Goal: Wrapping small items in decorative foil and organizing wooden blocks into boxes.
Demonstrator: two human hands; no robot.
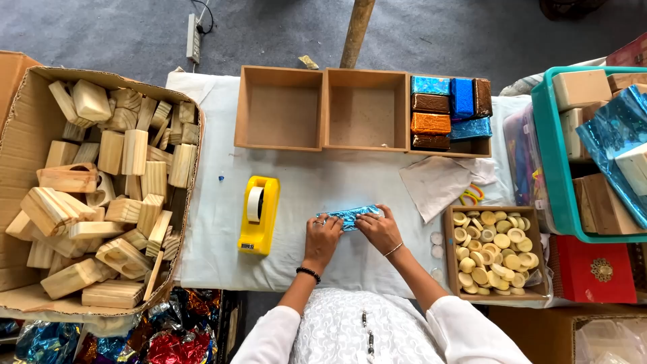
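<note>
Hands together, we press our left hand [322, 236] and right hand [379, 230], fingers closed, on a small block wrapped in crinkled blue foil [350, 216] lying on the white cloth, between a yellow plastic tape dispenser [259, 214] and a wooden tray of pale round discs [495, 253]

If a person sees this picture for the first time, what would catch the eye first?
Probably the big cardboard box at the left, heaped with pale wooden blocks. In the middle, the left hand and right hand press on a small block in shiny blue foil, beside a yellow tape dispenser. Behind, foil-wrapped blocks fill one wooden compartment.
</note>
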